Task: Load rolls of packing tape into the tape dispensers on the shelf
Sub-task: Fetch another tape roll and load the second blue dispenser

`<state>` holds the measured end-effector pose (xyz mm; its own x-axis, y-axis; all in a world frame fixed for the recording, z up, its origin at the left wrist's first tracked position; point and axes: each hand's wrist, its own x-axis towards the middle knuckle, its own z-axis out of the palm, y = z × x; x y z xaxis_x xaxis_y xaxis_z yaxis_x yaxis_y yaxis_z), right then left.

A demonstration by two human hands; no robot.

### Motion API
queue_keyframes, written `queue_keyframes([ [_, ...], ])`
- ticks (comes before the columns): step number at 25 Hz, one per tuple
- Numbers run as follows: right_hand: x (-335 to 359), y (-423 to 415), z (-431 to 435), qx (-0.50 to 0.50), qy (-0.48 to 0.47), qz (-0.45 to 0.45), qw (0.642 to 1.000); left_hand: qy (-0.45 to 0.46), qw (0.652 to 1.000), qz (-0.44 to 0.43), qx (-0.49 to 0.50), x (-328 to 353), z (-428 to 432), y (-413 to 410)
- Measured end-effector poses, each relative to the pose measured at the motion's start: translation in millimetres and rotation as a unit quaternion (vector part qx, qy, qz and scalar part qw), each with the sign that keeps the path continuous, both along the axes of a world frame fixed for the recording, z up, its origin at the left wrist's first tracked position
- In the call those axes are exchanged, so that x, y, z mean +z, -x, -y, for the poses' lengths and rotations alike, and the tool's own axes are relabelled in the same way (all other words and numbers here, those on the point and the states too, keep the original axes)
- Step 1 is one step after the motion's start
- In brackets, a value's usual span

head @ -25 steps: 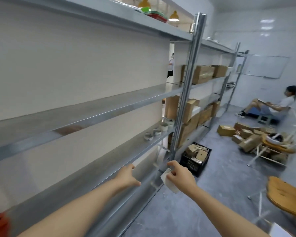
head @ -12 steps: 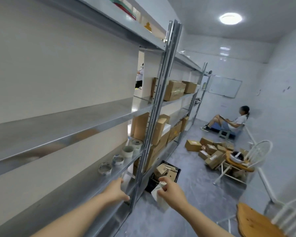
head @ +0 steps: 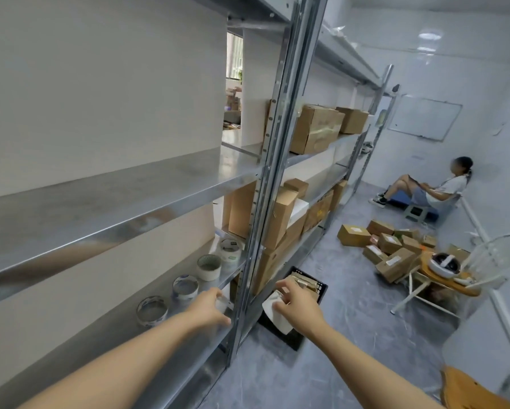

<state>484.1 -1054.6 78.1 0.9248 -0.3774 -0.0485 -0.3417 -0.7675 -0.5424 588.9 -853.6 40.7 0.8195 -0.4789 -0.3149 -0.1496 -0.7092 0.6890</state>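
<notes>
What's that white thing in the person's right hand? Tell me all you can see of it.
The white piece looks flat and thin, like folded paper or a card, though blur hides detail. The right hand pinches its upper edge, so it hangs tilted below the fingers, over a black crate on the floor. Only the hand touches it.

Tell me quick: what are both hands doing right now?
Left hand: fingers curled at the shelf edge near the tape rolls; whether it grips anything cannot be told.
Right hand: closed on a white paper.
</notes>
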Motion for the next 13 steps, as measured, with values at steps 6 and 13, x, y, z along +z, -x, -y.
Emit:
queue_keyframes([
  [6,-13,-86,98,0.081,-0.002,-0.018,0.997,0.000,0.995,-0.020,0.095,-12,81,-58],
  [13,-32,-178,150,0.170,-0.010,-0.052,0.984,-0.035,0.986,-0.008,0.162,-20,129,-97],
])
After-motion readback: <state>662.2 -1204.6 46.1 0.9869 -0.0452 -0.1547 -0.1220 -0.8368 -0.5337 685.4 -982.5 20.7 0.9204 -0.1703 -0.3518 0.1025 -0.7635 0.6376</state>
